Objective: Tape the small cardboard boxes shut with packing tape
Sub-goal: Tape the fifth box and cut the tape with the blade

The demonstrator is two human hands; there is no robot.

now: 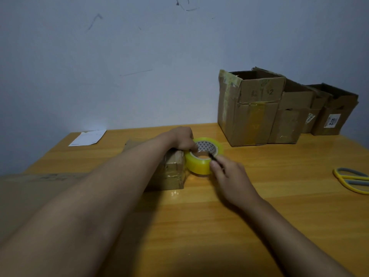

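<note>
A yellowish roll of packing tape (201,161) stands tilted on the wooden table (199,226), right beside a small closed cardboard box (171,172) with shiny tape over its side. My left hand (183,137) reaches across the box and pinches the roll's upper left rim. My right hand (227,176) grips the roll's right side, with a dark thin object between its fingers at the core. My left forearm hides much of the small box.
Three open cardboard boxes (249,108) stand in a row at the back right by the wall. Yellow-and-grey scissors (353,179) lie at the right edge. A white paper (87,137) lies at the back left. A flat cardboard sheet (36,188) lies at the left.
</note>
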